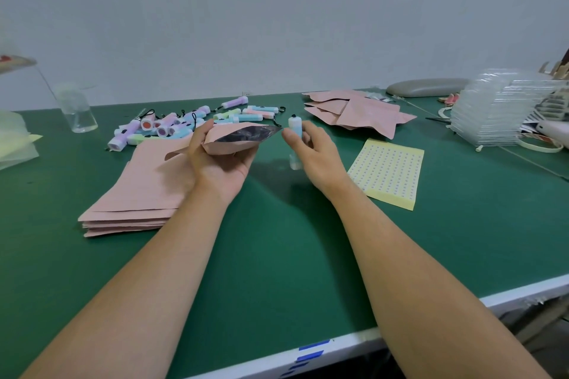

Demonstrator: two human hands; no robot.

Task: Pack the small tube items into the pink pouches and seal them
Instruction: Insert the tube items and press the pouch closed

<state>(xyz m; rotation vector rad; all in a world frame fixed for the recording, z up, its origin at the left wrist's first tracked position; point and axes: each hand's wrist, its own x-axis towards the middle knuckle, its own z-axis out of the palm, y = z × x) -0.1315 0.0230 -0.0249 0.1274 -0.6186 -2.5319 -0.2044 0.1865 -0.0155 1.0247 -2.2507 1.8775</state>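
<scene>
My left hand (215, 157) grips a pink pouch (237, 140) above the green table (277, 255), its mouth spread wide and showing a dark silvery lining. Just right of that mouth, my right hand (311, 148) holds a small white and pale-blue tube (296, 126) upright, its black-tipped end on top. A heap of pastel tubes (184, 123) with black cords lies behind the pouch. A stack of flat pink pouches (135, 194) lies under my left forearm. Several filled pink pouches (354, 111) are piled at the back right.
A yellow sheet of small round stickers (388, 172) lies right of my right hand. A clear plastic cup (77, 111) stands at the back left. Stacked clear plastic trays (498, 111) and clutter fill the far right. The table's white front edge (338, 344) runs lower right.
</scene>
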